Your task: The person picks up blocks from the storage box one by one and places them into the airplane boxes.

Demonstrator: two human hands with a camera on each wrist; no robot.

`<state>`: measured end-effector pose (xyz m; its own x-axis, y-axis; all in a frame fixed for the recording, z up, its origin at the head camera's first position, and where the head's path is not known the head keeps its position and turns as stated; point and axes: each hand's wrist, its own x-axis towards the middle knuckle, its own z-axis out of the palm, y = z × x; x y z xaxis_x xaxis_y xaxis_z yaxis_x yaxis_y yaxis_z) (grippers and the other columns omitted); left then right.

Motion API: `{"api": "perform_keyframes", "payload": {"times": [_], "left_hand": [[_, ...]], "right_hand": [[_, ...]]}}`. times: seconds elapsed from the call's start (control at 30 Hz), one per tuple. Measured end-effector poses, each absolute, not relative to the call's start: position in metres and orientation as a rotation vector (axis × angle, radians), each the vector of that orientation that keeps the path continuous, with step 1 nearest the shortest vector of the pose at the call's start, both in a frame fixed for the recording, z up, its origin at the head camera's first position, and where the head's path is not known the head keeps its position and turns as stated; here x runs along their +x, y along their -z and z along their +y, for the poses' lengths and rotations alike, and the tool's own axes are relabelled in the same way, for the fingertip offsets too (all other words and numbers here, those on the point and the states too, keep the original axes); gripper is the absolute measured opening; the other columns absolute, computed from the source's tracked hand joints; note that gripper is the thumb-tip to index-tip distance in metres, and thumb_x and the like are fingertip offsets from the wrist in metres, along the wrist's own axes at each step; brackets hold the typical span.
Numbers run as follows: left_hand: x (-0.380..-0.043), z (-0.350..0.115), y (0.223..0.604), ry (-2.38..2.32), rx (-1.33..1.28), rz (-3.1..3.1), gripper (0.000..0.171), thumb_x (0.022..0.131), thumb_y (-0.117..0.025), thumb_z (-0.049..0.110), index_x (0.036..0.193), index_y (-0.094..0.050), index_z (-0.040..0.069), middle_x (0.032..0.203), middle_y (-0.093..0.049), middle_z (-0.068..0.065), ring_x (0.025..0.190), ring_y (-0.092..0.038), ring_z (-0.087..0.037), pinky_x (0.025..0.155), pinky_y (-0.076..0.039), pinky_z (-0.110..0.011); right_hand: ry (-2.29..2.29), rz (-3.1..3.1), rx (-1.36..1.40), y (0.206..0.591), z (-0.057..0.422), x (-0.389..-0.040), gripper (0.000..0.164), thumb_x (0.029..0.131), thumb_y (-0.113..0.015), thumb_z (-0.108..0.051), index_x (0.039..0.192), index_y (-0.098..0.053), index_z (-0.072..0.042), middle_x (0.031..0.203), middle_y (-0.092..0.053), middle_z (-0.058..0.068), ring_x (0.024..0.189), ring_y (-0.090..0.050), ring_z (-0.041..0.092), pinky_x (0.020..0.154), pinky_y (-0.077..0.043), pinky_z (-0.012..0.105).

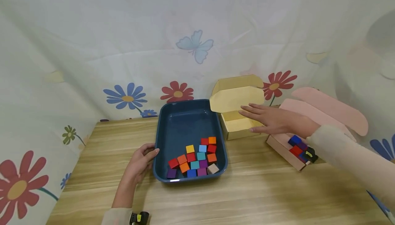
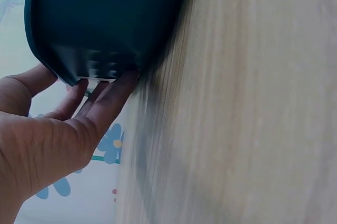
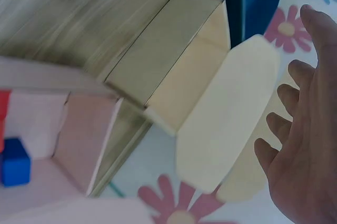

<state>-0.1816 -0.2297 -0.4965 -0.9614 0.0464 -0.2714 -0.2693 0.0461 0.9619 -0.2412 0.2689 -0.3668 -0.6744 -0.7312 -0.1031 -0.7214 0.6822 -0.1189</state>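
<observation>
Left hand (image 1: 140,162), head view, pinches the blue tray (image 1: 185,125), coloured blocks (image 1: 201,156) inside; right hand (image 1: 273,118) extends empty near the yellow box (image 1: 242,135). Left wrist view: steady the rim (image 2: 29,27). Right wrist view: avoid the raised lid (image 3: 226,116).

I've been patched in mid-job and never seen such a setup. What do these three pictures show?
There's no robot: these are a person's bare hands. The wide picture comes from a head-worn camera looking forward and down; the others come from a wrist camera on each arm. On the wood-grain tabletop sit a dark blue tray with colored cubes toward its near end, an open yellow box and an open pink box containing more cubes. The left hand grips the tray's edge; the right hand holds nothing, fingers extended near the yellow box.
</observation>
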Motion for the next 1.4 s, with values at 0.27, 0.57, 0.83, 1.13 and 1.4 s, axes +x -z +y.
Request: {"api": "perform_keyframes", "payload": {"times": [0.27, 0.57, 0.83, 1.13, 1.4], "left_hand": [[-0.182, -0.231, 0.496, -1.991, -0.241, 2.11, 0.053, 0.102, -0.063, 0.02, 0.146, -0.041, -0.001, 0.147, -0.047, -0.019, 0.109, -0.061, -0.014, 0.081, -0.057, -0.029], [-0.18, -0.229, 0.494, -2.001, -0.239, 2.1, 0.054, 0.103, -0.063, 0.021, 0.147, -0.04, -0.001, 0.148, -0.046, -0.02, 0.109, -0.061, -0.015, 0.081, -0.058, -0.029], [-0.179, -0.229, 0.494, -1.99, -0.242, 2.115, 0.056, 0.103, -0.063, 0.022, 0.148, -0.039, -0.001, 0.149, -0.045, -0.021, 0.115, -0.059, -0.019, 0.082, -0.057, -0.029], [-0.179, -0.229, 0.496, -1.997, -0.245, 2.106, 0.055, 0.103, -0.063, 0.021, 0.148, -0.039, 0.0, 0.148, -0.045, -0.02, 0.111, -0.059, -0.017, 0.082, -0.058, -0.03], [-0.18, -0.23, 0.496, -1.999, -0.249, 2.102, 0.055, 0.102, -0.064, 0.022, 0.148, -0.04, 0.001, 0.148, -0.046, -0.02, 0.113, -0.059, -0.019, 0.084, -0.059, -0.032]], "right_hand": [[0.04, 2.74, -1.331, 0.37, 0.227, -0.246, 0.072, 0.103, -0.054, -0.051, 0.161, -0.029, -0.018, 0.168, -0.021, 0.009, 0.153, -0.017, 0.038, 0.119, -0.026, 0.058], [-0.038, 2.647, -1.412, 0.377, 0.169, -0.253, 0.072, 0.103, -0.045, -0.06, 0.162, -0.024, -0.025, 0.169, -0.017, 0.002, 0.156, -0.009, 0.033, 0.124, -0.013, 0.053], [-0.148, 2.555, -1.501, 0.388, 0.12, -0.256, 0.071, 0.102, -0.04, -0.064, 0.162, -0.023, -0.031, 0.17, -0.016, -0.002, 0.156, -0.006, 0.031, 0.125, -0.008, 0.053], [-0.228, 2.329, -1.459, 0.408, 0.066, -0.265, 0.07, 0.101, -0.039, -0.066, 0.162, -0.022, -0.036, 0.169, -0.016, -0.008, 0.156, -0.01, 0.024, 0.125, -0.015, 0.051], [-0.256, 2.246, -1.386, 0.422, 0.034, -0.274, 0.069, 0.099, -0.059, -0.053, 0.159, -0.026, -0.044, 0.166, -0.025, -0.014, 0.151, -0.028, 0.018, 0.118, -0.033, 0.048]]}}
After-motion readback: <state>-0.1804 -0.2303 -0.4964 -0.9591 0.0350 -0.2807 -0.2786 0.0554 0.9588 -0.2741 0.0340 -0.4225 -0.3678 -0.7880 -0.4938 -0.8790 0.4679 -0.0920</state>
